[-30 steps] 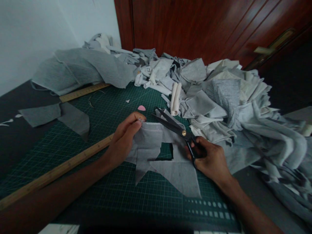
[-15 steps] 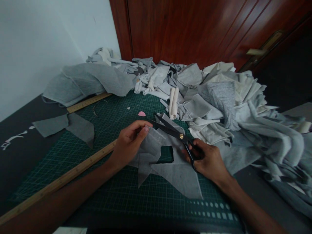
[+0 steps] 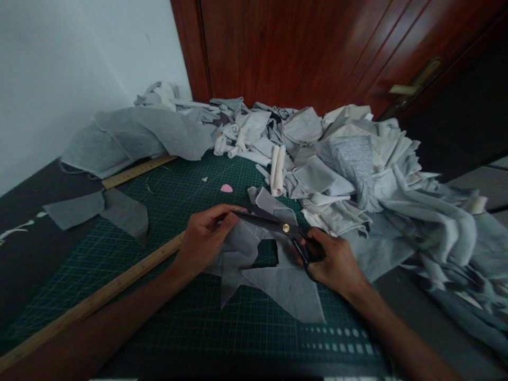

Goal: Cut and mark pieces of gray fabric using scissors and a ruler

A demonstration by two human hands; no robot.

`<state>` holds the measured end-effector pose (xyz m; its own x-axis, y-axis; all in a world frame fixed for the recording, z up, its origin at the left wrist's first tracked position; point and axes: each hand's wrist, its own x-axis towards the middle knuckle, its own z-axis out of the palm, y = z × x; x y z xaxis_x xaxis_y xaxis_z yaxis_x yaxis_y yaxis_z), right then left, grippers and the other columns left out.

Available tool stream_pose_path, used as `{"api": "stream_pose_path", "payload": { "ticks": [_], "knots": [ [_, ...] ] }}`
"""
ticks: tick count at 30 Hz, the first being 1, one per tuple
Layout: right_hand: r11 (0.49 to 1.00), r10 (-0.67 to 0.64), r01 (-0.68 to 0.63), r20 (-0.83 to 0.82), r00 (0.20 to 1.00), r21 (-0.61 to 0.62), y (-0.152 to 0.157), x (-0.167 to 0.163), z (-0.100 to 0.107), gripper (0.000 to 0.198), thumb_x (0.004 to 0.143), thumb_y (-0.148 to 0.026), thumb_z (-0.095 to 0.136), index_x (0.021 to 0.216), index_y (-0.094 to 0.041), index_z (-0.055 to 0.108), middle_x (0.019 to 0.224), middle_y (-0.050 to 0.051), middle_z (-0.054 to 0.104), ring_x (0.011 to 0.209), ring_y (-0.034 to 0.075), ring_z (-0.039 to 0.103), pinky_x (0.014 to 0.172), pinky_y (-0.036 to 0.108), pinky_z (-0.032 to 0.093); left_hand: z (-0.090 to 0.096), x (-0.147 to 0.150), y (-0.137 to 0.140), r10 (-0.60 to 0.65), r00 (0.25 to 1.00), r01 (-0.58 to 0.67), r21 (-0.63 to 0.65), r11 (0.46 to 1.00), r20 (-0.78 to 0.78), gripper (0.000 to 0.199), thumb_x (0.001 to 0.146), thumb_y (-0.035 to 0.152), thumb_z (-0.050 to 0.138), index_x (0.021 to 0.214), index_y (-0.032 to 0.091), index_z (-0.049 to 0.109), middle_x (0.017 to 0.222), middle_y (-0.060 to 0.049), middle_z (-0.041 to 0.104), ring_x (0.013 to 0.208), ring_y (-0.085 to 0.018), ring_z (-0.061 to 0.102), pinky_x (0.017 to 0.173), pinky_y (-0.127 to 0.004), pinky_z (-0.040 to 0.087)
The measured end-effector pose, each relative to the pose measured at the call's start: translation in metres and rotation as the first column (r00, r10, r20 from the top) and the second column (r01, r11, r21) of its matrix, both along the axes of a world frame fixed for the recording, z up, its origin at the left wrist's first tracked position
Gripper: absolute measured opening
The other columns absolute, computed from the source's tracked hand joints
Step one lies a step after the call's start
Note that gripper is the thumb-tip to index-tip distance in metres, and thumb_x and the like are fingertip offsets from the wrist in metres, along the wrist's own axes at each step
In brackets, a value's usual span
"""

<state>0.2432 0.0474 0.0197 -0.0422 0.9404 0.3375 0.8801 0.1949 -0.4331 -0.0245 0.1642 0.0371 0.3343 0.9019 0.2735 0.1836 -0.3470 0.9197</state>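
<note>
While left hand (image 3: 203,238) pinches one grey cloth (image 3: 240,241), right hand (image 3: 336,262) grips one pair of scissors (image 3: 286,228); two rulers (image 3: 119,281) left.

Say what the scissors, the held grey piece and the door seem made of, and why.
Scissors: dark metal, likely steel, given slim, smooth blades. Held grey piece: matt fabric, limp, softly folded; knit or woven is unclear. Door: probably varnished wood, with grain streaks and glossy highlights.

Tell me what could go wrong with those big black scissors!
The tips of the scissors are right by the fingertips of the left hand, so a slip might nick a finger. Also, other gray pieces lie close around the gray cloth pinched there, so the blades could perhaps snip the wrong one.
</note>
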Motion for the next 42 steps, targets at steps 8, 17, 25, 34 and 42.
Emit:
{"api": "stream_pose_path", "payload": {
  "ticks": [8,17,25,34,42],
  "knots": [
    [0.999,-0.008,0.009,0.032,0.999,-0.031,0.0003,-0.0010,0.0016,0.012,0.081,-0.028,0.069,0.085,-0.022,0.060,0.065,-0.003,0.066,0.054,0.015,0.065,0.053,0.023,0.042,-0.0059,0.0007,-0.0034,-0.040,0.999,0.040,-0.012,0.999,-0.013,0.019,0.092,0.032,0.067,0.094,0.020,0.082,0.081,-0.002,0.079,0.062,-0.013,0.065,0.052,-0.021,0.045],
    [0.997,-0.005,0.011,0.078,0.997,-0.072,0.0005,-0.0036,0.0022,0.013,0.081,-0.028,0.067,0.089,-0.022,0.058,0.068,-0.001,0.066,0.056,0.017,0.066,0.054,0.025,0.041,-0.0052,0.0039,-0.0065,-0.077,0.997,0.077,-0.003,0.997,-0.023,0.021,0.094,0.032,0.065,0.093,0.020,0.082,0.094,-0.005,0.083,0.075,-0.018,0.072,0.062,-0.026,0.053],
    [0.994,-0.015,0.020,0.051,0.999,-0.106,0.0007,-0.0021,-0.0004,0.017,0.078,-0.028,0.067,0.091,-0.023,0.057,0.068,-0.002,0.068,0.057,0.018,0.067,0.055,0.025,0.041,-0.0061,0.0039,-0.0069,-0.079,0.997,0.079,0.021,0.997,-0.010,0.021,0.094,0.032,0.067,0.098,0.020,0.083,0.097,-0.006,0.083,0.083,-0.019,0.074,0.067,-0.025,0.054],
    [0.995,-0.003,0.009,0.058,0.998,-0.101,-0.0006,-0.0041,0.0012,0.016,0.076,-0.025,0.068,0.089,-0.022,0.059,0.067,-0.002,0.066,0.054,0.016,0.064,0.053,0.024,0.039,-0.0101,0.0042,-0.0075,-0.054,0.998,0.054,0.002,0.999,0.011,0.017,0.091,0.030,0.069,0.092,0.020,0.083,0.094,-0.005,0.083,0.076,-0.018,0.073,0.062,-0.026,0.053],
    [0.998,-0.007,0.012,0.085,0.996,-0.069,0.0008,-0.0045,0.0021,0.014,0.075,-0.023,0.065,0.086,-0.023,0.057,0.066,-0.002,0.066,0.053,0.016,0.064,0.052,0.025,0.039,-0.0070,0.0047,-0.0074,-0.047,0.999,0.047,-0.043,0.998,-0.009,0.015,0.090,0.032,0.069,0.088,0.023,0.081,0.093,-0.005,0.083,0.085,-0.021,0.076,0.072,-0.032,0.062]
  ]
}}
